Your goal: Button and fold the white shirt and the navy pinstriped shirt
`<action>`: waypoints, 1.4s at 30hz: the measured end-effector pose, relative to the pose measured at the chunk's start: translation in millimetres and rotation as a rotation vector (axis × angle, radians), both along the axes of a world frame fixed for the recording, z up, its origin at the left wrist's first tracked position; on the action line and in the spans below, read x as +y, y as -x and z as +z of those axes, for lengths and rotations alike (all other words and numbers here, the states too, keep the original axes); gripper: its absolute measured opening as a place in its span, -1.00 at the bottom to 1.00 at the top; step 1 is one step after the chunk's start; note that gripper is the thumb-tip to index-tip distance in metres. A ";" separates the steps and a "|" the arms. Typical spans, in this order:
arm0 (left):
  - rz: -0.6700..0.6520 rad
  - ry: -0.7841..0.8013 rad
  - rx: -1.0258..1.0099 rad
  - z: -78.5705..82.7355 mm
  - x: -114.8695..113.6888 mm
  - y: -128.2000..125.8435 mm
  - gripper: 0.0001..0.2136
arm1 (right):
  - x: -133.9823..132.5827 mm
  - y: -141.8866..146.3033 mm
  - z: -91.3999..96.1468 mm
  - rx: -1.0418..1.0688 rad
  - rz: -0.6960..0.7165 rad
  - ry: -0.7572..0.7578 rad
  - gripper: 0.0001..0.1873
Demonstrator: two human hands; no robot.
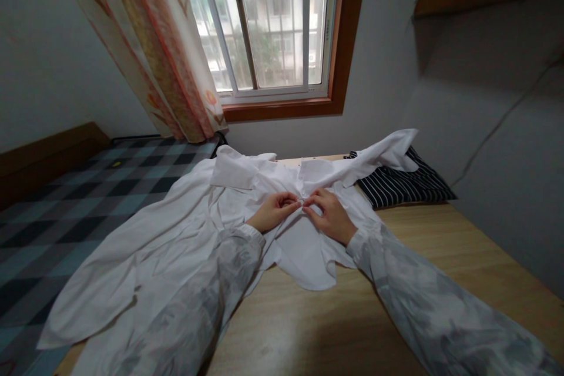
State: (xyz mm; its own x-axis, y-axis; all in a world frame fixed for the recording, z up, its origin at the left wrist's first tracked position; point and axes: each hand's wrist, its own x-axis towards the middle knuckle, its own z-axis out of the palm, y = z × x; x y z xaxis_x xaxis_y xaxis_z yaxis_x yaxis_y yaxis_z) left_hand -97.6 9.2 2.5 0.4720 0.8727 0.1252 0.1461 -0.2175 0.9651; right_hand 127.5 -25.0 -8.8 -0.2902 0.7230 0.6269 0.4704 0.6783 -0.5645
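A white shirt (304,252) lies spread over the wooden table, its collar and cuffs loosely creased. Near the middle of it, my left hand (278,210) pinches the fabric between thumb and fingers. My right hand (326,214) pinches the cloth right beside it, so the fingertips of both hands almost meet. Whatever small part sits between the fingertips, perhaps a button, is too small to make out. One long side of the shirt drapes to the left, toward the bed, under my left forearm.
A folded black cloth with white stripes (408,188) lies at the table's back right, partly under a sleeve. The wooden table (445,252) reaches the right wall. At left stands a bed with a checked sheet (145,167). A curtain (163,53) hangs beside the window (277,29).
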 end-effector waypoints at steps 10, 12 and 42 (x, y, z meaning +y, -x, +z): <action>0.046 -0.199 -0.019 0.8 -8.9 -7.1 -0.63 | 5.8 -0.7 -5.1 0.136 0.060 0.012 -0.96; 0.091 -0.288 0.013 2.8 -10.9 -7.8 -0.69 | 6.8 -0.4 -6.1 0.161 0.061 0.017 -0.96; 0.017 -0.305 0.075 4.1 -13.3 -6.0 -0.62 | 8.1 -2.3 -9.4 0.383 0.126 0.349 -0.70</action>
State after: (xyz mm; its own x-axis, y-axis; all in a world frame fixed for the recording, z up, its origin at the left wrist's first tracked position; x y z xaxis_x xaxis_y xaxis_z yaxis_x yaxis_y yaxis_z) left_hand -91.6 -4.1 6.6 0.4755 0.8083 0.3473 0.2209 -0.4918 0.8422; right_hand 129.8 -16.8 -18.2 -0.1860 0.8819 0.4332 0.1131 0.4572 -0.8822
